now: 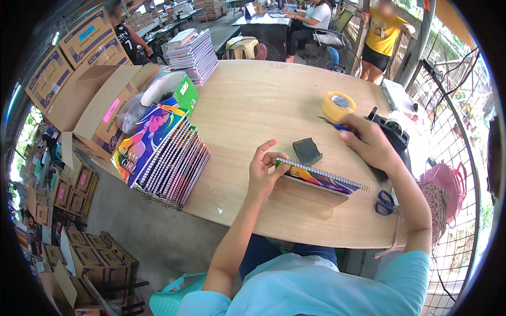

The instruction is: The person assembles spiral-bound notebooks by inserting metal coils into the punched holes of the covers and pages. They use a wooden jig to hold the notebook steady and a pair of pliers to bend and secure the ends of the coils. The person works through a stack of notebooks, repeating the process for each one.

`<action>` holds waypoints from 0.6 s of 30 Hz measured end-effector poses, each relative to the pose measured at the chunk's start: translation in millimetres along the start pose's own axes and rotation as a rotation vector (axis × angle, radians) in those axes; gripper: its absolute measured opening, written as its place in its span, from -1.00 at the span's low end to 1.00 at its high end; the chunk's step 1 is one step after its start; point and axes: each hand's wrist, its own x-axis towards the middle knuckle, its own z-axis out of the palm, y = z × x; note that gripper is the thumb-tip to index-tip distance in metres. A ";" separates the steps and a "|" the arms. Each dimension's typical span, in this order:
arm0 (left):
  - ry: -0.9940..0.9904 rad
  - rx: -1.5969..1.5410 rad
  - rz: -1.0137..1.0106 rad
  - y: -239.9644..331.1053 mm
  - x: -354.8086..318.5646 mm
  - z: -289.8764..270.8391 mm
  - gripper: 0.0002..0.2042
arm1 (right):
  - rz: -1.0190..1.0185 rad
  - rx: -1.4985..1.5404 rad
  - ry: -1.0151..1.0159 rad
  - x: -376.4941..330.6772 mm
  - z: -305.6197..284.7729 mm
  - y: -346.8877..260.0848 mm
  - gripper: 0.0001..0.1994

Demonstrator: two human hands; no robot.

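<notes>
My left hand [265, 171] is closed on the upper left corner of a spiral notebook [316, 179], its thumb in front and its index finger raised. The notebook stands on its long edge on the table, wire binding uppermost, colourful cover facing away. At its right end the coil sticks out past the cover. To the right and above, my right hand [371, 139] is closed around a small blue-handled tool [337, 125] with a thin dark tip pointing left; the fingers hide most of it. A dark grey block [307, 151] lies just beyond the notebook.
Stacked spiral notebooks [171, 158] stand at the table's left edge beside open cartons [100, 105]. A tape roll [338, 106], a black tape dispenser [392, 131] and blue-handled scissors [387, 204] lie to the right. More books [192, 55] are piled farther back. Other people are beyond the table [253, 105].
</notes>
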 end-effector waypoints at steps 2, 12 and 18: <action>-0.026 0.226 0.229 12.8 0.7 5.9 -0.42 | 0.089 0.100 0.069 -36.8 -16.3 13.5 -0.59; 0.196 1.232 0.823 158.4 33.6 -2.8 -0.94 | 0.252 0.248 0.386 -125.8 20.4 48.0 -0.62; 0.688 1.229 0.596 256.1 38.5 -73.8 -0.82 | -0.100 -0.184 -0.166 -69.3 88.0 -1.2 -0.50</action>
